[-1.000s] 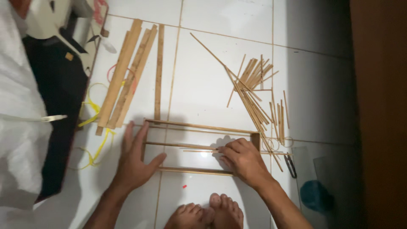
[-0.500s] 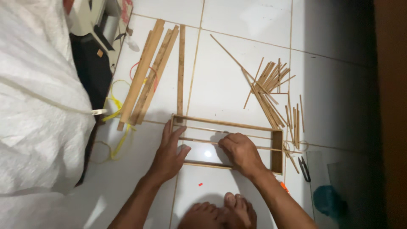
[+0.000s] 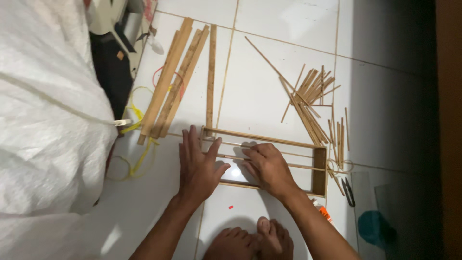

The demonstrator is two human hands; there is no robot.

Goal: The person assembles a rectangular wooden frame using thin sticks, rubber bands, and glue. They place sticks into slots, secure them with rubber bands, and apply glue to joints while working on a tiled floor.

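— Both hands are down on that frame, aren't they?

— Yes. It's a bamboo frame (image 3: 269, 161), a long rectangle lying flat on the white tiled floor (image 3: 269, 58), just ahead of the person's bare feet (image 3: 250, 240). Two long outer strips, a darker block closing its right end, and thin sticks running lengthwise between the strips.

— And the left hand?

— Left hand (image 3: 199, 166) lies flat and spread, fingers fanned wide, palm pressing over the frame's left end. It grips nothing (just weight on the wood and tile).

— The right one?

— Right hand (image 3: 269, 168) sits just beside it, fingers half curled over the thin inner sticks near the frame's middle. Whether it pinches a stick or only presses on it, I cannot tell; the fingers hide that.

— What else lies about?

— A bundle of flat bamboo slats (image 3: 178, 77) up and to the left, one of them reaching the frame's left corner. A loose heap of thin bamboo sticks (image 3: 313, 101) to the upper right. Yellow cord (image 3: 137, 139) curls beside a big white woven sack (image 3: 48, 135) filling the left side. Small snips (image 3: 348, 191) rest near the frame's right end.
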